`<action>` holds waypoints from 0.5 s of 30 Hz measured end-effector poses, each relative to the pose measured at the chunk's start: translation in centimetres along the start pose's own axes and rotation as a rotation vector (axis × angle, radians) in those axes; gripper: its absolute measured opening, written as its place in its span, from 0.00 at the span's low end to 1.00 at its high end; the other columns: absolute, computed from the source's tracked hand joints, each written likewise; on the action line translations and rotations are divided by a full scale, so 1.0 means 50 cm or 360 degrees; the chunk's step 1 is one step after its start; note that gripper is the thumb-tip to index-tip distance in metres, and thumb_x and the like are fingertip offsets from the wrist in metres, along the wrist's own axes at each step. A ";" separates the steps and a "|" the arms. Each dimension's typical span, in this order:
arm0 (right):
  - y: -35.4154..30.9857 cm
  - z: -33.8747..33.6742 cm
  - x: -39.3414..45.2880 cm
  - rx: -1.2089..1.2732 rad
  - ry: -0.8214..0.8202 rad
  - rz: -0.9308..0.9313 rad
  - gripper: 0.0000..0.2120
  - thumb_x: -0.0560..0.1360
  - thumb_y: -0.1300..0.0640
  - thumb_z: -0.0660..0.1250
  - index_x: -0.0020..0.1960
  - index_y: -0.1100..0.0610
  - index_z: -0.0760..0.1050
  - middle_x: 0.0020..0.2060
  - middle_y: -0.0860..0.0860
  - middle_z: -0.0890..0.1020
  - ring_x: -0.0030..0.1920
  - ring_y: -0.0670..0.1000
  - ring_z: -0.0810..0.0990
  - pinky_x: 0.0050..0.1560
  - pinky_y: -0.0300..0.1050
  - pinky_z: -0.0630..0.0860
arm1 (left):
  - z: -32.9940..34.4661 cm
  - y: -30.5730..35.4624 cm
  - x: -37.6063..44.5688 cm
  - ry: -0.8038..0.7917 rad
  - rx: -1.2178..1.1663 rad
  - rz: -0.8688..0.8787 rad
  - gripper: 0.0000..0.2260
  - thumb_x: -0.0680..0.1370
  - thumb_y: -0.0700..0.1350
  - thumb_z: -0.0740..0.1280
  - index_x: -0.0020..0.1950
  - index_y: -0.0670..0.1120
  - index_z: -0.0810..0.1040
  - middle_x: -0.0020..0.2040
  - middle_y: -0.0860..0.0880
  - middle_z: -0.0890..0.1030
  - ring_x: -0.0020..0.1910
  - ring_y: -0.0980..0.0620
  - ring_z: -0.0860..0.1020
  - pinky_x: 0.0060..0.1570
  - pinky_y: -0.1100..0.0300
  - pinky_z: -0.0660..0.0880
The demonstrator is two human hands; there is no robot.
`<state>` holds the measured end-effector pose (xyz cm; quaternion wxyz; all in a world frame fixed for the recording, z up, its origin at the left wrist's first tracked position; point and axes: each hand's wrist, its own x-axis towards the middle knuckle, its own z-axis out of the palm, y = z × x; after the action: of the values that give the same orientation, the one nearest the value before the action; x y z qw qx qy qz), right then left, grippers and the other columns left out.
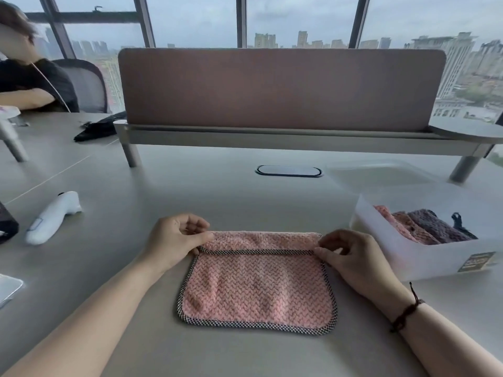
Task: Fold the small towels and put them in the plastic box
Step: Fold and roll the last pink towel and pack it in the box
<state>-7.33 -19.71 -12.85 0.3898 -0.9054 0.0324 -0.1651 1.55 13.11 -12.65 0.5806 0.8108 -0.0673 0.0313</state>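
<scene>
A pink woven small towel with a black-and-white checked edge (257, 284) lies flat on the grey surface (217, 202) in the lower middle of the frame. Its far edge is turned over toward the person, so a thin flap sits along the top. The left hand (177, 240) pinches the left corner of that flap between thumb and fingers, and the right hand (351, 257) pinches the right corner the same way, so each grip is closed tight on the towel. To do this fold well, I think both hands should pull the flap down together, at the same speed, until the checked edge meets the near checked edge. The corners should line up, or the fold will look crooked. A soft pull sideways would keep the cloth smooth and stop bumps. The cloudy white plastic box (424, 257) waits at the right of the frame, near the right hand, and it already has folded pink and purple towels (424, 224) standing inside. A white handheld gadget (53, 216) lies at the left, well apart from the towel.
</scene>
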 end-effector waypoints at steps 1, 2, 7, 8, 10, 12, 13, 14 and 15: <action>0.000 0.001 0.000 -0.0029 -0.0007 -0.0015 0.07 0.67 0.52 0.79 0.38 0.44 0.81 0.34 0.39 0.84 0.33 0.38 0.79 0.33 0.33 0.72 | 0.000 -0.001 0.000 0.0004 0.0002 0.0001 0.07 0.70 0.33 0.77 0.45 0.40 0.83 0.39 0.43 0.83 0.29 0.58 0.78 0.26 0.65 0.76; -0.001 0.002 0.000 -0.0043 -0.0012 -0.0023 0.07 0.67 0.52 0.79 0.38 0.44 0.81 0.34 0.41 0.84 0.33 0.38 0.79 0.33 0.34 0.72 | 0.001 -0.002 0.001 0.0012 0.0010 0.0011 0.07 0.70 0.33 0.76 0.45 0.40 0.83 0.40 0.43 0.83 0.30 0.58 0.79 0.27 0.65 0.76; -0.006 -0.003 -0.005 -0.0063 -0.0039 -0.0046 0.07 0.68 0.50 0.78 0.40 0.44 0.81 0.33 0.43 0.83 0.33 0.39 0.78 0.33 0.33 0.72 | 0.005 -0.002 0.000 0.0077 0.0156 0.0050 0.06 0.71 0.35 0.77 0.44 0.44 0.83 0.40 0.44 0.83 0.25 0.61 0.76 0.25 0.67 0.74; -0.007 -0.003 -0.005 -0.0056 -0.0044 -0.0052 0.06 0.68 0.50 0.78 0.40 0.44 0.81 0.33 0.43 0.83 0.33 0.39 0.78 0.32 0.32 0.73 | 0.005 -0.003 0.000 0.0099 0.0222 0.0060 0.06 0.71 0.37 0.77 0.44 0.45 0.84 0.40 0.46 0.84 0.24 0.61 0.75 0.25 0.67 0.73; -0.009 -0.004 -0.007 -0.0026 -0.0058 -0.0062 0.06 0.68 0.50 0.78 0.41 0.45 0.81 0.33 0.44 0.83 0.33 0.40 0.78 0.32 0.33 0.74 | 0.004 -0.004 -0.001 0.0146 0.0350 0.0072 0.07 0.70 0.41 0.78 0.43 0.50 0.84 0.38 0.52 0.85 0.24 0.62 0.76 0.29 0.66 0.72; -0.009 -0.006 -0.008 0.0006 -0.0068 -0.0075 0.06 0.68 0.51 0.78 0.41 0.45 0.81 0.33 0.45 0.83 0.31 0.41 0.78 0.32 0.34 0.75 | 0.005 -0.002 -0.004 0.0181 0.0433 0.0091 0.07 0.70 0.43 0.79 0.42 0.53 0.84 0.39 0.58 0.85 0.30 0.58 0.81 0.35 0.63 0.76; -0.009 -0.007 -0.008 0.0025 -0.0073 -0.0083 0.07 0.68 0.52 0.78 0.41 0.45 0.81 0.33 0.45 0.83 0.30 0.42 0.77 0.32 0.34 0.75 | 0.005 0.000 -0.006 0.0188 0.0465 0.0108 0.07 0.70 0.43 0.78 0.42 0.53 0.83 0.41 0.61 0.84 0.33 0.55 0.83 0.39 0.60 0.77; -0.008 -0.007 -0.008 0.0045 -0.0082 -0.0091 0.07 0.68 0.52 0.78 0.41 0.46 0.82 0.32 0.46 0.83 0.30 0.41 0.77 0.32 0.34 0.74 | 0.006 0.002 -0.008 0.0192 0.0488 0.0123 0.07 0.71 0.43 0.78 0.42 0.54 0.83 0.41 0.63 0.84 0.35 0.52 0.83 0.42 0.58 0.78; -0.008 -0.008 -0.008 0.0059 -0.0099 -0.0096 0.07 0.68 0.53 0.78 0.41 0.46 0.82 0.32 0.46 0.83 0.29 0.41 0.76 0.31 0.34 0.74 | 0.007 0.004 -0.009 0.0197 0.0503 0.0135 0.07 0.71 0.43 0.78 0.42 0.54 0.83 0.41 0.63 0.84 0.35 0.51 0.84 0.42 0.58 0.78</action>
<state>-7.88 -19.60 -12.42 0.4021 -0.9034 -0.0101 -0.1490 1.04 12.74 -12.63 0.4471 0.8849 -0.0597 0.1157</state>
